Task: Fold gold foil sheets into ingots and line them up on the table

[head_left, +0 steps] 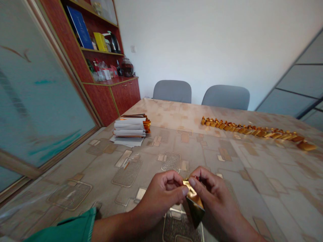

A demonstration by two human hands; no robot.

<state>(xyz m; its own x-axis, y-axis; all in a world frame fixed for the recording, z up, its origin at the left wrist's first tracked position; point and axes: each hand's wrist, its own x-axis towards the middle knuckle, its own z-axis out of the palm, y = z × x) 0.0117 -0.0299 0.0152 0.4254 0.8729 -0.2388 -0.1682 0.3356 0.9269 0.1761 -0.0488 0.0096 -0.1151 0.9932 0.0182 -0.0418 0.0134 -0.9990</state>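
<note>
Both my hands meet over the near edge of the table [161, 151]. My left hand [161, 196] and my right hand [214, 198] are closed, pinching the top of a folded piece of gold foil paper [194, 201] between thumbs and forefingers. The paper hangs down between them, shiny and creased. A stack of white-backed gold sheets [130, 130] lies at the far left of the table. A long row of folded gold pieces [254, 130] runs across the far right.
Two grey chairs [172, 90] [225, 96] stand behind the table. A red wooden cabinet [106, 84] with shelves of bottles and books is at the back left. A frosted glass panel [37, 101] lines the left side.
</note>
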